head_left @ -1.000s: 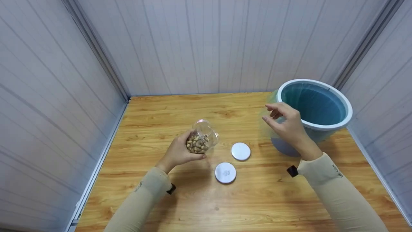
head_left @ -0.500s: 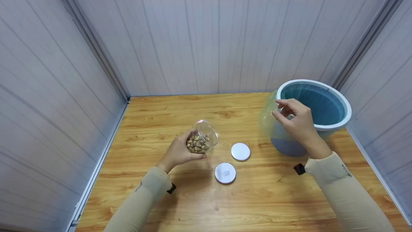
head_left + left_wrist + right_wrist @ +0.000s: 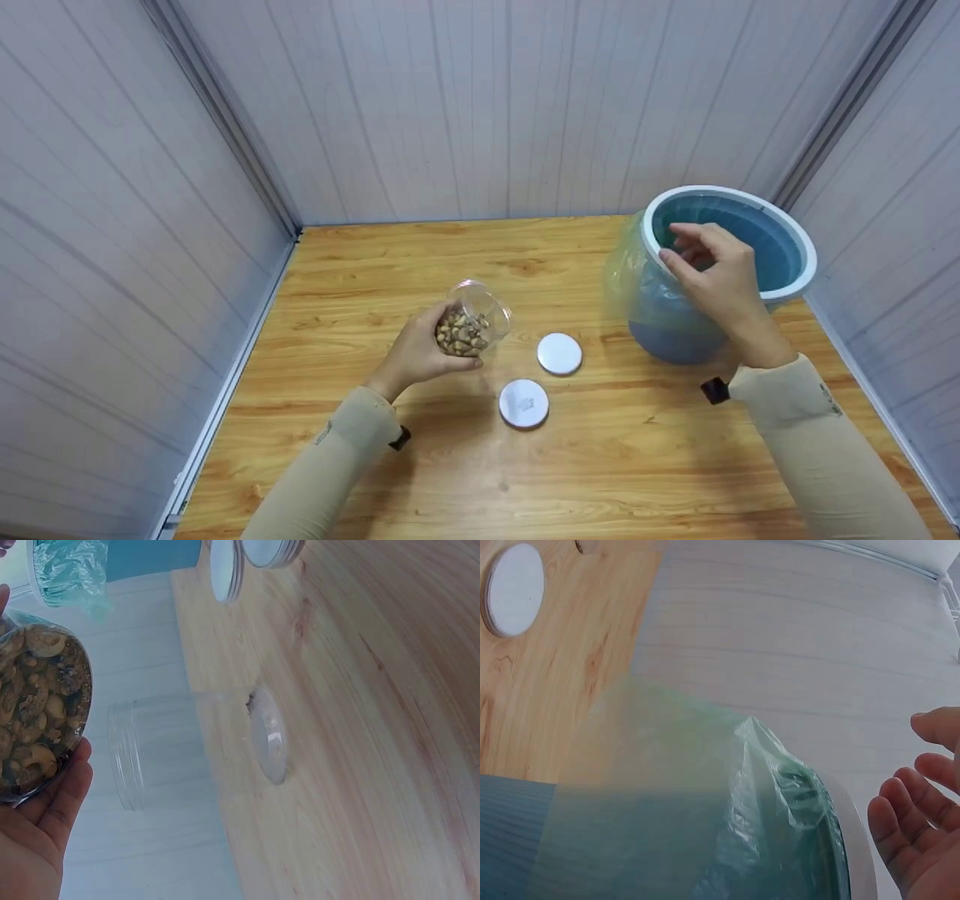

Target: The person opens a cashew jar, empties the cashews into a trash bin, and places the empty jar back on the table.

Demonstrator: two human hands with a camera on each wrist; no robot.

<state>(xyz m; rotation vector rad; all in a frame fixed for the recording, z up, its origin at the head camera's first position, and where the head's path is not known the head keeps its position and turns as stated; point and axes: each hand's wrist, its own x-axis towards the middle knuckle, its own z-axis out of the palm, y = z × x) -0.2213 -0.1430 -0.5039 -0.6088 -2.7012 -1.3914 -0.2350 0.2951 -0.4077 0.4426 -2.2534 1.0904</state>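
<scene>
My left hand (image 3: 420,349) grips a clear jar (image 3: 41,712), tilted, with brown, curved, nut-like pieces (image 3: 459,335) in it. A second clear jar (image 3: 176,746) stands on the table beside it and shows bare inside; in the head view the held jar overlaps it. Over the near rim of a blue bin (image 3: 675,345) is my right hand (image 3: 720,277), fingers loosely bent and thumb apart from them. Nothing lies between those fingers in the right wrist view. A thin green plastic bag (image 3: 660,787) hangs down outside the bin, below the hand.
Two round white lids, a nearer lid (image 3: 523,403) and a farther lid (image 3: 559,353), lie flat on the wooden table (image 3: 585,480) between the hands. The bin's white rim (image 3: 801,259) stands high at the right. Panelled walls (image 3: 495,112) close in the back and sides.
My right hand has moved rightward from beside the bin to over its near rim. The green bag hangs more visibly down the bin's left side. The left hand and its jar stay put.
</scene>
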